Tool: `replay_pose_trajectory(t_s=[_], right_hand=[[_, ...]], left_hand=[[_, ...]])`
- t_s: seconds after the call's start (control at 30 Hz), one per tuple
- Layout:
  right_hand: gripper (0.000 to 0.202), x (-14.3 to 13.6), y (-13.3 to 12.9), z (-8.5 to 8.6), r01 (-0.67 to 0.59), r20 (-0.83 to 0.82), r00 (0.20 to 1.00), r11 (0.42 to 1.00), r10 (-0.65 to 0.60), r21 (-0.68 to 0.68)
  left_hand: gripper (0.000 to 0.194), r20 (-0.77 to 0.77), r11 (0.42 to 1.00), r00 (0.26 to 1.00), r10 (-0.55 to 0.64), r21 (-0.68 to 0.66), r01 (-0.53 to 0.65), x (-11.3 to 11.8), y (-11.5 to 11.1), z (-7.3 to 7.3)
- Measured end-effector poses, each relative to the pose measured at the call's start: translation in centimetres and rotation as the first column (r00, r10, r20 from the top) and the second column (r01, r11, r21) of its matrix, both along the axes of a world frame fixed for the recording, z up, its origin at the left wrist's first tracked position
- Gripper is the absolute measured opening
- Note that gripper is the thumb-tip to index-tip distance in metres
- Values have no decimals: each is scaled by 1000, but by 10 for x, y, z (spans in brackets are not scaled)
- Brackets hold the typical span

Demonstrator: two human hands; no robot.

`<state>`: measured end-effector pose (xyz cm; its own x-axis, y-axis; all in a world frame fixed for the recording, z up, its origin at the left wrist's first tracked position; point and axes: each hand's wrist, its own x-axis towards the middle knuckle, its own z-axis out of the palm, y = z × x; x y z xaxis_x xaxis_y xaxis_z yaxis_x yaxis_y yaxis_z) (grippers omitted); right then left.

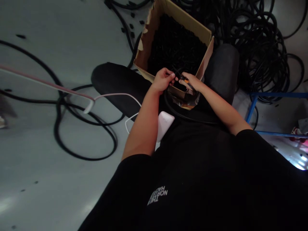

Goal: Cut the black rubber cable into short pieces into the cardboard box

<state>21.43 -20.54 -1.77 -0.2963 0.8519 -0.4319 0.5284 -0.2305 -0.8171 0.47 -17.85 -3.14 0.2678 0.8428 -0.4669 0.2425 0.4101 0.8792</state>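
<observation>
My left hand (165, 80) is closed in a pinch on a black hose (169, 104) at the near side of an open cardboard box (144, 64). From these fingers the hose bends down and runs right across my lap. Close beside it, my right hand (191, 81) is wrapped around a cutting tool with orange-and-black handles (186, 81). The dark blades of the tool point toward my left fingertips; whether they touch the hose is too dark to tell. A heap of small black pieces (178, 41) fills the box, which stands between my legs.
A large tangle of black hose (260, 48) lies on the floor at right. More hose (84, 157) loops over the floor at left. A white power bank (165, 123) with a cable rests on my lap. A blue metal frame (252, 107) stands at right.
</observation>
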Motion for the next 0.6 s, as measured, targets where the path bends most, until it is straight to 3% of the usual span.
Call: replay_pose_trajectory(t_s=[0.33, 0.6], right_hand=[[15, -1, -2, -2, -28, 46, 999, 998, 25, 51], [10, 0, -9, 0, 29, 32, 999, 1000, -29, -10]], left_hand=[[53, 9, 990, 993, 118, -80, -117, 0, 3, -10], [58, 26, 991, 991, 134, 3, -134, 0, 5, 12]])
